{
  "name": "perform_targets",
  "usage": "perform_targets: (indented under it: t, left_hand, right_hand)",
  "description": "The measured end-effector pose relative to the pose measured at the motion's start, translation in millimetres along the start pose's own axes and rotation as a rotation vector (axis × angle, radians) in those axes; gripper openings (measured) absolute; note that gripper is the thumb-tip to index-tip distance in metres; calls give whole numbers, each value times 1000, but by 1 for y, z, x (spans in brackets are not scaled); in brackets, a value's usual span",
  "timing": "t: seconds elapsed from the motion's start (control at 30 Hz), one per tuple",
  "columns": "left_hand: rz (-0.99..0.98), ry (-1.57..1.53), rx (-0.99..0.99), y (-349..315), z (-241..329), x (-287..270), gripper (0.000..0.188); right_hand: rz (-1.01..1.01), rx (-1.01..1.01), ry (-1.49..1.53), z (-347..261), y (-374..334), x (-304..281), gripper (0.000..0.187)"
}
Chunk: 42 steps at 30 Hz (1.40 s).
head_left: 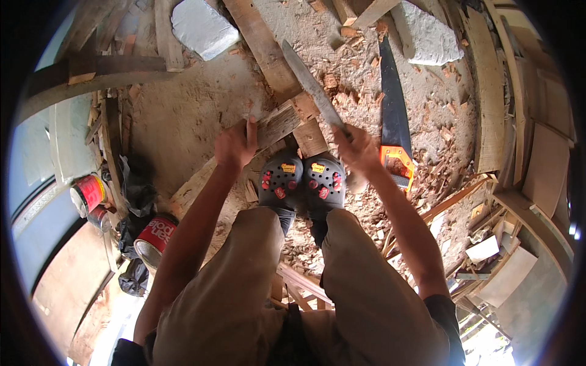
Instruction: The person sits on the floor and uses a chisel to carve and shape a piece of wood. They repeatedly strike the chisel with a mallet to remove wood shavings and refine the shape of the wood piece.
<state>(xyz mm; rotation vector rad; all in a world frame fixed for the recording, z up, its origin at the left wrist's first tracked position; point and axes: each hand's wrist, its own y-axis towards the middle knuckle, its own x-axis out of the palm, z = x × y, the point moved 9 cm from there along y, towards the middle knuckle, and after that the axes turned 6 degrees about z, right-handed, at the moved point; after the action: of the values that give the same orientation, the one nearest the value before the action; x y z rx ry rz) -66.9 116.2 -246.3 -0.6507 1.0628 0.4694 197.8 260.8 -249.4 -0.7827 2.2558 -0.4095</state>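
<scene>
One timber (278,126), presumably stiff, is gripped at one end by the curled left hand (236,144); the machete (311,84), likely heavy, is held handle-end by the closed right hand (359,149).

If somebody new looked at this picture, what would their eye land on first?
Probably the long blade in the right hand, slanting through the upper middle near the wood that the left hand holds. Next might come the dark shoes with bright charms, side by side at the centre, and the orange-handled saw lying to their upper right.
</scene>
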Motion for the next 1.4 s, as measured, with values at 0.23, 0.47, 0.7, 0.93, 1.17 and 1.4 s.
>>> perform_targets:
  t: [0.23,0.47,0.7,0.93,1.17,1.4]
  left_hand:
    - [-19,-9,-9,-4,-5,3,56]
    - [-69,-5,-59,-2,-12,9,57]
    - [-55,37,-79,-5,-11,3,57]
    - [-80,68,-99,-4,-14,6,58]
    - [-67,26,-50,-1,-13,9,59]
    - [-67,-24,-30,-1,-11,7,56]
  right_hand:
    - [-37,44,-6,3,-5,14,43]
    - [80,-116,118,-4,-6,4,33]
    - [198,25,757,14,-8,4,26]
    - [287,10,613,5,-5,-18,32]
    - [185,87,325,16,-2,-7,34]
    - [-52,43,67,20,-4,10,23]
